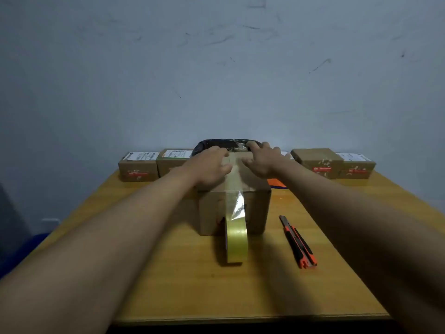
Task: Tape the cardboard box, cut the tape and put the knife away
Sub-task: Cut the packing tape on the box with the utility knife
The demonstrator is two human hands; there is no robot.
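Box: brown corrugated cardboard box [234, 208], mid-table on the yellow-brown wooden table [168, 273], near face toward the camera.
Tape: clear, yellowish adhesive strip [233, 186] runs along the top seam and down the near face, uncut, joined to the tape roll [237, 242] standing on edge on the table, touching the box front.
Left hand: left hand [212, 167] lies palm-down on the box top left of the seam, fingers extended, gripping nothing; thumb on the strip.
Right hand: right hand [261, 160] spread flat on the top right of the seam, also empty; fingertips reach the far edge.
Knife: orange-and-black utility knife [298, 242] lies on the table right of the roll, well apart from both hands; blade possibly retracted, too small to confirm.
Background: small labelled cartons [138, 166] in a row by the wall; black bag-like object [216, 144] behind the box.
Step (judged): pressing tape down; cutting not yet begun.
Technique: rub outward from seam to far edge, firm even pressure, no trapped bubbles; steady the box so the roll's weight cannot peel the front run.
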